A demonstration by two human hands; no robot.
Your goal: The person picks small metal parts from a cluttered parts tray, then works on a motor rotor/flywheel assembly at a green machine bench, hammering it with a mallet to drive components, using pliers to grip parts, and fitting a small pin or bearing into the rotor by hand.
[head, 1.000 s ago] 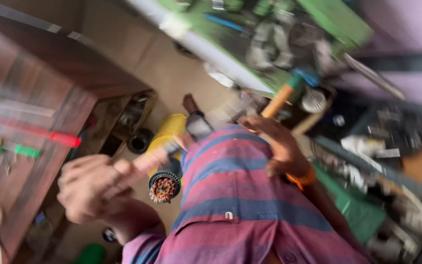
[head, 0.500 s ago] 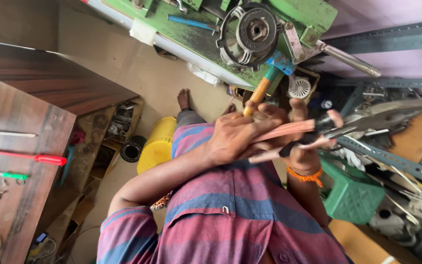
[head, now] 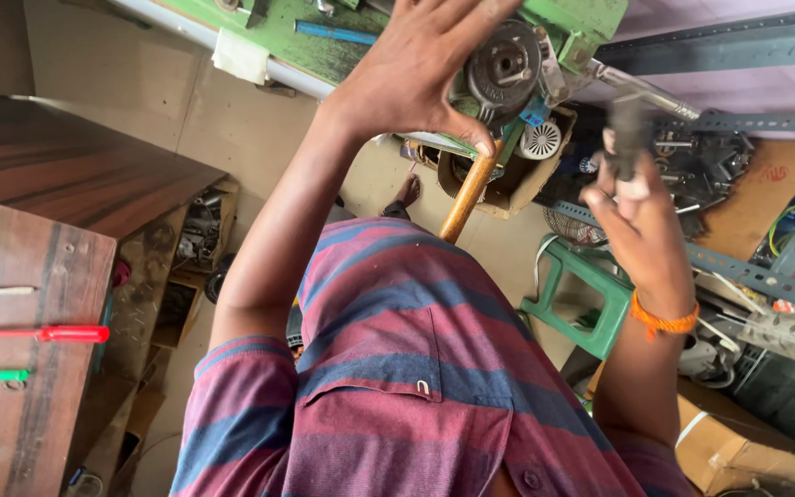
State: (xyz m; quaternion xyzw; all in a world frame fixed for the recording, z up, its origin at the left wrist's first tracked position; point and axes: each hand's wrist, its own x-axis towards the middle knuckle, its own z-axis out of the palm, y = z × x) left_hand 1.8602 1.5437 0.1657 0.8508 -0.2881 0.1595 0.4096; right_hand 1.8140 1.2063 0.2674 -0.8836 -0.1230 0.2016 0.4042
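Left hand [head: 416, 69]: fingers [head: 471, 14] are spread open, and the thumb tip is set against the rim of the round dark metal disc [head: 505, 66] on the green machine [head: 591, 18] at the far side. Nothing is gripped.

Right hand [head: 641, 216]: fingers are closed round a small dark object [head: 626, 138], too blurred to be identified, held up at the right, apart from the disc.

Change noted: half a second ago both hands were held together over the wooden handle [head: 469, 198]. They are now parted, and the handle is left untouched between them, so the work is judged to be moved to the disc.

A green stool [head: 581, 308] is seen below on the floor, and a red-handled screwdriver [head: 66, 333] on the wooden surface [head: 39, 267] at left.
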